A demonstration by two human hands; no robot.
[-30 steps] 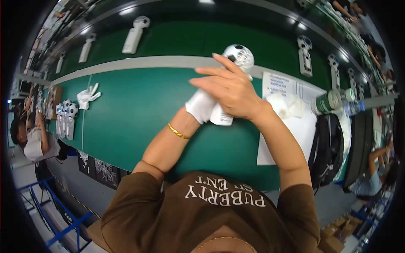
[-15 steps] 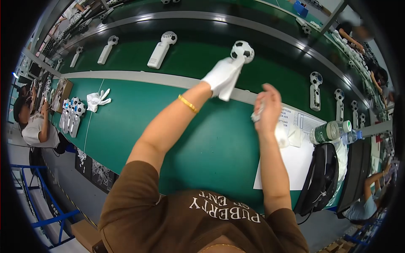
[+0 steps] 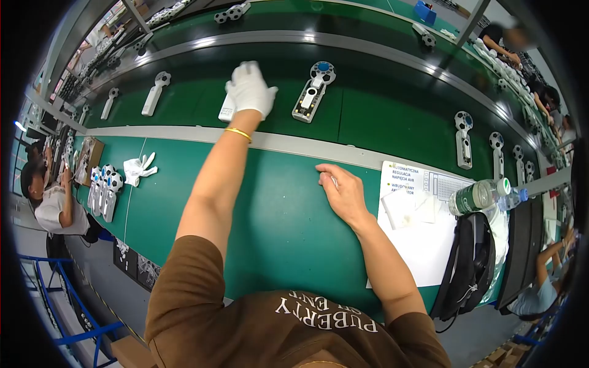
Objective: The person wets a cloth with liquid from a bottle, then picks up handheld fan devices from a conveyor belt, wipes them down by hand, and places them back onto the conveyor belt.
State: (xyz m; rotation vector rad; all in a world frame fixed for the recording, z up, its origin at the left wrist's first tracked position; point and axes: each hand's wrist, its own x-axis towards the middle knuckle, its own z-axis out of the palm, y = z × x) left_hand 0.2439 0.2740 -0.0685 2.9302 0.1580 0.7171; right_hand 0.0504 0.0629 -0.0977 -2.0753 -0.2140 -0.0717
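Observation:
My left hand (image 3: 250, 91), in a white glove, is over a white football-headed device (image 3: 227, 110) on the green belt. The hand hides the device's ball end; its thumb stands apart from the slightly blurred fingers. Just right of it lies another football-headed device (image 3: 311, 92), inner side up, with a blue disc in the head and parts showing in its handle. My bare right hand (image 3: 345, 195) hovers above the green table (image 3: 282, 233), fingers curled. Something small and pale shows between its thumb and fingers, too little to name.
More devices (image 3: 156, 93) lie along the belt on both sides. A white glove (image 3: 140, 170) and several standing devices (image 3: 105, 193) are at the table's left. Printed paper (image 3: 405, 251), bottles (image 3: 475, 196) and a black bag (image 3: 463, 264) occupy the right. A co-worker (image 3: 58, 205) sits at far left.
My left hand has left the device on the right and moved left over another one. The device now right of it lies inner side up. My right hand has moved left and lower.

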